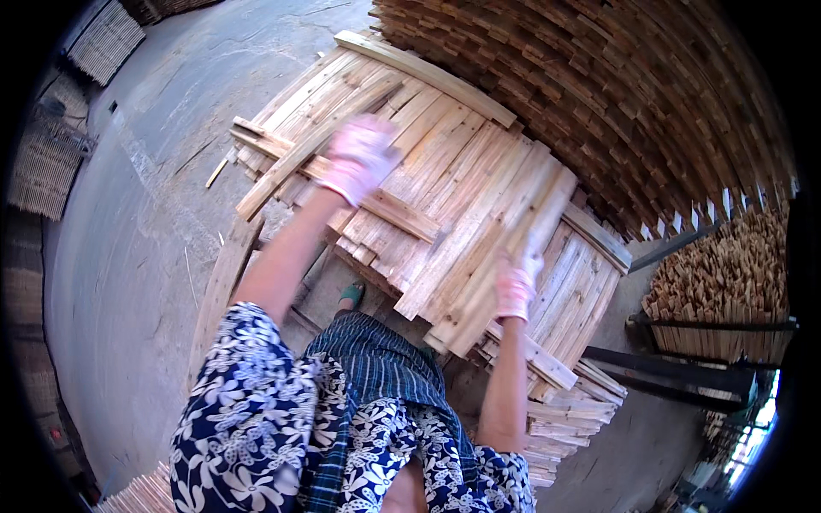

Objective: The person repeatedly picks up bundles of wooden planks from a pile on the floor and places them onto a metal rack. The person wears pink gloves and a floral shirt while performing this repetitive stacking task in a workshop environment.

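A wide layer of pale wooden boards (445, 171) lies side by side on a stack in front of me. My left hand (361, 154), in a pink-and-white glove, is over the stack's left part, against a loose board (286, 175) that lies aslant across a crosspiece (398, 214). Motion smears its fingers, so their grip cannot be made out. Gloved likewise, my right hand (517, 282) is at the right edge of a long board (505, 274) on top of the layer. Its fingers are blurred too. Beneath that hand, a second crosspiece (547, 363) sticks out toward me.
A tall wall of stacked boards (599, 94) rises behind the layer. Two more crosspieces, one at the far left (419, 73) and one at the right (596, 235), edge the stack. Bundled sticks (718, 282) stand at the right. Concrete floor (145, 256) stretches to the left.
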Demonstrator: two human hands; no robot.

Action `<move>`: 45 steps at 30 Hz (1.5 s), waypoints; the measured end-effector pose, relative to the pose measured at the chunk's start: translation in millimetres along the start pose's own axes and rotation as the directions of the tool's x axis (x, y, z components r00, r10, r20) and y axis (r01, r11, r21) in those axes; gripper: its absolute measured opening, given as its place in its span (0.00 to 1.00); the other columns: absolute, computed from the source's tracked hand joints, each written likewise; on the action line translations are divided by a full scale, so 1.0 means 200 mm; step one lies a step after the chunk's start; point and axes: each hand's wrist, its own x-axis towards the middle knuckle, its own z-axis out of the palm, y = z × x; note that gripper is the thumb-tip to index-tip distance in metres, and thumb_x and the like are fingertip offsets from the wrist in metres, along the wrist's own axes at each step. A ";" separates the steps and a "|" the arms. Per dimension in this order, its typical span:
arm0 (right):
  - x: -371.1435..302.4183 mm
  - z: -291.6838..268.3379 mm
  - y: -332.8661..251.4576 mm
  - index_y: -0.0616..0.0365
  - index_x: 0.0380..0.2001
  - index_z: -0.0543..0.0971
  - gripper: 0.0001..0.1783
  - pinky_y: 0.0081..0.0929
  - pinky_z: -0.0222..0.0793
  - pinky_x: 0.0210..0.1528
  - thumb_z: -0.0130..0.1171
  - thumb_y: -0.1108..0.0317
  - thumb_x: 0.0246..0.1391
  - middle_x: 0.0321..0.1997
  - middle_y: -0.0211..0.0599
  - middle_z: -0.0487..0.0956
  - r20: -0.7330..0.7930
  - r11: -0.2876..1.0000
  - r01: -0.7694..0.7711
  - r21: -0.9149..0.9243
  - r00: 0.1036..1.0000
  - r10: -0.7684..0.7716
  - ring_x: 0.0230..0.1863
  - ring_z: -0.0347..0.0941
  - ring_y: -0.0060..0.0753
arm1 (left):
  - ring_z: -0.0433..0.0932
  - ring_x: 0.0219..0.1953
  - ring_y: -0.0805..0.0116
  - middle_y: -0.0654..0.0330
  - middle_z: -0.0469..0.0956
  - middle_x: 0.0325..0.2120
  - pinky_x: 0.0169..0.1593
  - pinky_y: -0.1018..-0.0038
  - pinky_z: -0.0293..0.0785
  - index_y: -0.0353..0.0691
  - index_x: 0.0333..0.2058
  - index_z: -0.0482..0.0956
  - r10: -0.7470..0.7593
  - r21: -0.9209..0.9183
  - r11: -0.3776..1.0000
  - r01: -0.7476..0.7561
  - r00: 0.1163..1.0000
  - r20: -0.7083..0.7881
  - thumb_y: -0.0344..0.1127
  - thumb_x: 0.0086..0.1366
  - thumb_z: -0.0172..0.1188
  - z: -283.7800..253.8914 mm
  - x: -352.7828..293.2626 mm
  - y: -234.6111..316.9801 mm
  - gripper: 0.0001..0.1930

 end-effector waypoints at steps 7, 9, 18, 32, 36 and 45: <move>0.01 -0.05 -0.03 0.42 0.74 0.59 0.44 0.45 0.67 0.65 0.65 0.65 0.56 0.68 0.67 0.60 0.016 0.997 -0.083 0.000 0.996 0.083 0.65 0.67 0.67 | 0.77 0.51 0.42 0.44 0.73 0.53 0.54 0.53 0.76 0.56 0.61 0.73 -0.203 0.073 0.978 0.195 0.972 0.121 0.33 0.62 0.58 0.17 0.02 -0.55 0.27; -0.01 -0.07 0.03 0.41 0.73 0.61 0.43 0.43 0.68 0.64 0.65 0.66 0.56 0.68 0.65 0.61 -0.060 0.997 -0.035 -0.062 0.998 0.031 0.64 0.67 0.65 | 0.78 0.52 0.45 0.47 0.74 0.52 0.54 0.54 0.75 0.56 0.60 0.74 -0.207 -0.041 0.975 0.217 0.964 0.166 0.36 0.63 0.59 0.07 0.02 -0.25 0.25; -0.21 -0.13 -0.55 0.57 0.74 0.58 0.39 0.30 0.59 0.71 0.61 0.73 0.62 0.74 0.40 0.62 -0.058 0.412 0.033 0.911 0.997 0.050 0.70 0.62 0.30 | 0.72 0.55 0.60 0.52 0.72 0.53 0.59 0.65 0.70 0.37 0.63 0.65 0.235 -0.989 0.052 0.139 0.961 0.148 0.47 0.72 0.57 0.36 0.01 0.92 0.28; 0.01 -0.04 0.25 0.45 0.65 0.70 0.30 0.51 0.72 0.58 0.56 0.48 0.63 0.61 0.63 0.71 -0.035 0.981 -0.162 -0.103 0.987 0.159 0.55 0.74 0.66 | 0.78 0.53 0.60 0.51 0.78 0.51 0.60 0.66 0.72 0.38 0.61 0.72 0.708 -0.906 0.212 -0.367 0.696 -0.117 0.39 0.69 0.61 0.48 0.20 1.47 0.24; -0.03 -0.19 0.14 0.44 0.66 0.68 0.33 0.54 0.68 0.61 0.58 0.46 0.61 0.62 0.61 0.69 0.093 0.997 -0.072 0.008 0.993 0.071 0.56 0.73 0.67 | 0.71 0.61 0.47 0.43 0.74 0.57 0.65 0.58 0.67 0.41 0.62 0.71 0.873 -0.421 0.397 -0.815 0.477 -0.099 0.50 0.65 0.62 0.72 0.36 1.93 0.30; -0.70 -0.92 0.89 0.39 0.61 0.74 0.37 0.49 0.63 0.57 0.67 0.44 0.46 0.51 0.39 0.76 0.092 0.810 0.222 -0.543 0.974 -0.205 0.56 0.70 0.45 | 0.64 0.69 0.48 0.43 0.66 0.66 0.70 0.64 0.60 0.37 0.67 0.65 0.693 -0.107 0.711 -0.695 0.665 0.279 0.55 0.62 0.62 1.29 1.04 1.91 0.40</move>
